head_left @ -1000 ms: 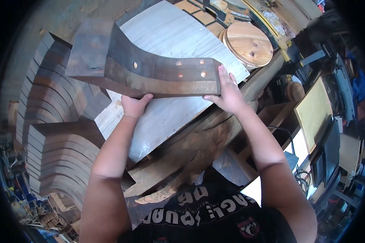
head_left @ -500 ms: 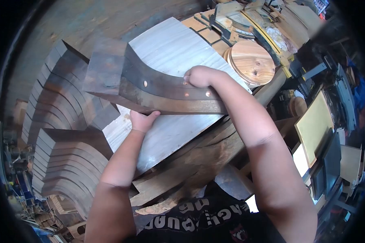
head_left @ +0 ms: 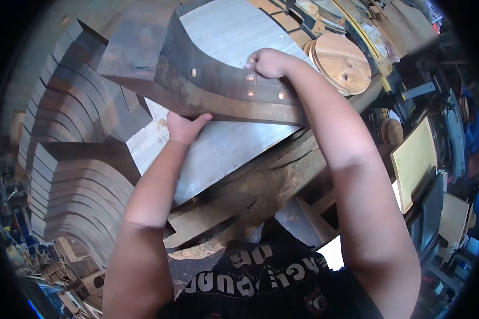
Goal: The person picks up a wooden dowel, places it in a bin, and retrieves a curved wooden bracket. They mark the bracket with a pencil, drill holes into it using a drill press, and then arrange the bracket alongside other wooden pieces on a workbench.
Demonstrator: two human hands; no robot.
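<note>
A curved dark-wood leg point(head_left: 229, 87), with a thick squared block at its left end and several pale round spots along its side, is held over a pale flat board. My left hand point(head_left: 185, 129) grips the lower edge from below, thumb against the side, the other fingers hidden under the wood. At the far upper edge, my right hand point(head_left: 270, 62) is closed, its fingers curled against the wood right above the pale spots. The right end of the leg disappears behind my right forearm.
The grey-white board point(head_left: 223, 162) lies on a rough timber slab point(head_left: 250, 181). Left of it stand two stacks of similar curved pieces, an upper stack point(head_left: 74, 90) and a lower stack point(head_left: 82, 189). Round wooden discs point(head_left: 341, 64) lie at the right; beyond them is a yellow-edged machine point(head_left: 356, 37).
The leg's block end has risen and looks larger, with both hands still at the wood. My right hand sits slightly farther from the pale spots. The whole view has shifted.
</note>
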